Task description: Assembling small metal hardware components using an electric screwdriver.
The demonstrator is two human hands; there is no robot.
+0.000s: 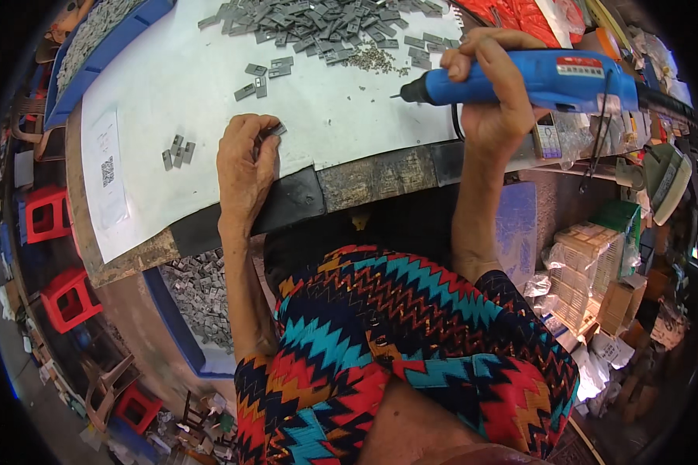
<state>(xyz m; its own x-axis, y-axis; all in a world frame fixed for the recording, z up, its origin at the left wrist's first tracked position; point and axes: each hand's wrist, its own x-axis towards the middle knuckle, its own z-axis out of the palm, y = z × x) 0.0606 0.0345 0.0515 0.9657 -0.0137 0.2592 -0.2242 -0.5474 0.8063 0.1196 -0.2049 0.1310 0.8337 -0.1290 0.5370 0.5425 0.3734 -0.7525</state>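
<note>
In my right hand point(496, 85) is a blue electric screwdriver point(547, 77), raised over the table's right side with its bit pointing left. The fingers wrap round its body. My left hand point(247, 159) is closed near the table's front edge, pinching a small grey rectangular piece point(278, 129) between thumb and fingers; most of that piece is hidden. Left of this hand lie several similar grey pieces point(178, 151) on the white sheet point(209, 85). A large heap of grey pieces point(318, 23) covers the far middle, with a small pile of tiny screws point(376, 60) at its near side.
A blue bin of grey parts point(93, 46) stands at the far left; another blue bin point(178, 325) sits below the table. Red stools point(68, 298) stand on the left. Red plastic point(512, 19) lies at the back right. A wooden crate point(585, 267) and boxes crowd the right.
</note>
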